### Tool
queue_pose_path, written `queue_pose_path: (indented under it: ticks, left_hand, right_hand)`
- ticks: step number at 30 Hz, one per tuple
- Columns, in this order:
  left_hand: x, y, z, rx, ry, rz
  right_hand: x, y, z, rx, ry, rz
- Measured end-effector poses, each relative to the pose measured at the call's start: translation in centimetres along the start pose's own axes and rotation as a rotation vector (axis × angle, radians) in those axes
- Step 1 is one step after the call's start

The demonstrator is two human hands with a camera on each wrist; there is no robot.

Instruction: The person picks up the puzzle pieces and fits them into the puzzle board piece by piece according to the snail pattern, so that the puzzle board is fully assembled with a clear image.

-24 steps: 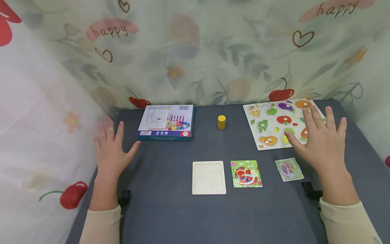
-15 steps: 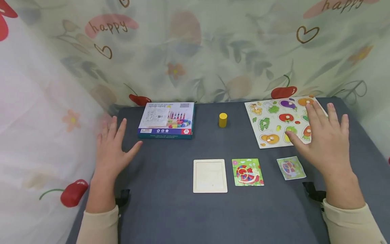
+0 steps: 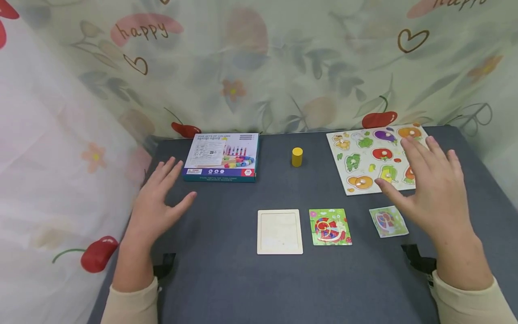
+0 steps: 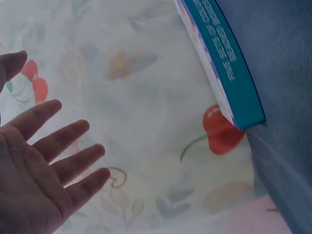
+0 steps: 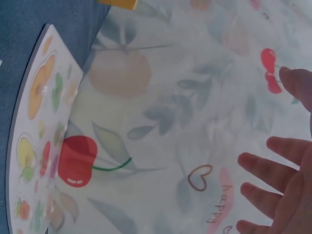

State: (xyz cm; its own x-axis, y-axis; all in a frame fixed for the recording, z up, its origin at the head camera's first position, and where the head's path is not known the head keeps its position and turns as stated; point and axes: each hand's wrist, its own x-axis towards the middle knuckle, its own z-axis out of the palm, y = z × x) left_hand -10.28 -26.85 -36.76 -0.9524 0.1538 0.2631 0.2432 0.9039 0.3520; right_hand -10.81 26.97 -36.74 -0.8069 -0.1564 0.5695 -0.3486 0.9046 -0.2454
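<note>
My left hand (image 3: 155,211) hovers over the table's left side with fingers spread, near the boxed set (image 3: 220,157), and holds nothing. Over the right side, my right hand (image 3: 439,198) is raised with fingers apart, partly covering the vegetable puzzle board (image 3: 352,148) in the head view. Between the hands lie a pale square wooden tray (image 3: 280,231) and a green card with a snail picture (image 3: 330,227). A small packet (image 3: 388,221) lies left of my right wrist. In the left wrist view the fingers (image 4: 73,141) are empty, as are the right fingers (image 5: 273,170).
A yellow cylinder (image 3: 297,157) stands upright at the back of the dark table (image 3: 243,288), between the box and the puzzle board. A patterned curtain (image 3: 243,58) hangs behind the table, and white cloth (image 3: 52,157) along its left side.
My left hand has shifted slightly right and its fingers now lean rightward. My right hand has tilted slightly left. The head view has shifted a little; the objects keep their arrangement.
</note>
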Motion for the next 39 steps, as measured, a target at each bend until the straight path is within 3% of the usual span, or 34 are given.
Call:
queue_pose_path:
  ticks: [3, 6, 12, 15, 22, 31, 39]
  left_hand:
    - [-0.2, 0.7, -0.1, -0.090, -0.009, 0.044]
    - [-0.5, 1.3, 0.0, -0.127, -0.006, 0.101]
    - [-0.7, 2.3, 1.1, -0.088, 0.013, 0.260]
    - [-0.8, 2.9, 1.8, -0.078, -0.016, 0.307]
    - [-0.8, 3.9, 3.2, -0.102, -0.149, 0.289]
    - [-0.3, 4.7, 5.3, -0.159, -0.274, 0.243]
    - [-0.5, 5.1, 6.6, -0.198, -0.378, 0.193]
  right_hand:
    - [-0.1, -0.6, -0.3, 0.042, 0.023, -0.017]
    - [-0.3, -1.1, -0.6, 0.107, -0.003, -0.014]
    - [-0.6, -2.3, -0.7, 0.211, -0.058, -0.029]
    - [-0.6, -3.0, -0.7, 0.233, -0.072, -0.047]
    - [-0.4, -4.3, 0.0, 0.267, -0.075, -0.113]
    - [-1.0, -5.9, 1.4, 0.295, -0.075, -0.195]
    - [-1.8, -6.3, 2.4, 0.324, -0.165, -0.159]
